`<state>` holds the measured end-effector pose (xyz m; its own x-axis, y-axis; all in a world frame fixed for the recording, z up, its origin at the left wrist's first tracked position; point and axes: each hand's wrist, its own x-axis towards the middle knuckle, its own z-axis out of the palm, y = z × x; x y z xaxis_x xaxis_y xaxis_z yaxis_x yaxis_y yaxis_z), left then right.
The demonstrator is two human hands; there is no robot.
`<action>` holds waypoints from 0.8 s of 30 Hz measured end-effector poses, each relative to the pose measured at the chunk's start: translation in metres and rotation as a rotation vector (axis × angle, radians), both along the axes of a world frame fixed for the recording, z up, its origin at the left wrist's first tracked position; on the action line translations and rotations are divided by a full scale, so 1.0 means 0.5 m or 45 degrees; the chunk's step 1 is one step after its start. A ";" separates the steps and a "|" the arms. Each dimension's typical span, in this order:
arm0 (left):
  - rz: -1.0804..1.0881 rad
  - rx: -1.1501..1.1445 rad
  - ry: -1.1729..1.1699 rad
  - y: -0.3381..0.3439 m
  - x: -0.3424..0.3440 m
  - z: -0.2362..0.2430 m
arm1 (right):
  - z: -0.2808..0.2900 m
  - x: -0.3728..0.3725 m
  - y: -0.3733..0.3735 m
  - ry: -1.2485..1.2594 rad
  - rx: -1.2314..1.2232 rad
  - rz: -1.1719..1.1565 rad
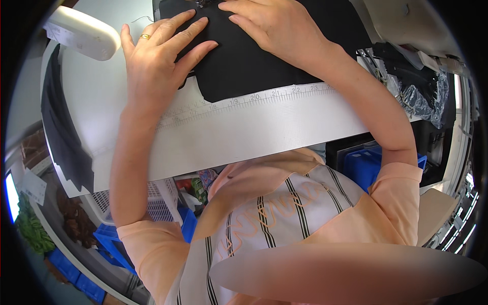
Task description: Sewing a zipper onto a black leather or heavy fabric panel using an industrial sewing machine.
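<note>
Black fabric (254, 66) lies on the white table (254, 122) beneath a small metal part (203, 3), likely a sewing machine's foot, cut off at the top edge. My left hand (162, 53) rests spread at the fabric's left side, fingertips on it, a gold ring on one finger. My right hand (277, 30) lies over the fabric right of the metal part, fingers stretched out toward it. A printed measuring scale (239, 100) runs along the table below the fabric.
A white machine part or lamp (84, 33) juts in at upper left. Dark cloth (63, 117) drapes at left; plastic-wrapped dark items (417, 96) pile at right. A white basket (101, 203) and blue crates (363, 168) sit below the table's level.
</note>
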<state>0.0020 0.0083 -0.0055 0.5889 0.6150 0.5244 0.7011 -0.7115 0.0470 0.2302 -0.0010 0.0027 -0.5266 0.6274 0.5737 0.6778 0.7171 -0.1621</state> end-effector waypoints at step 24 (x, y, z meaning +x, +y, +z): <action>0.183 -0.977 -0.899 0.019 0.010 0.021 | -0.004 0.000 -0.004 0.039 0.009 -0.007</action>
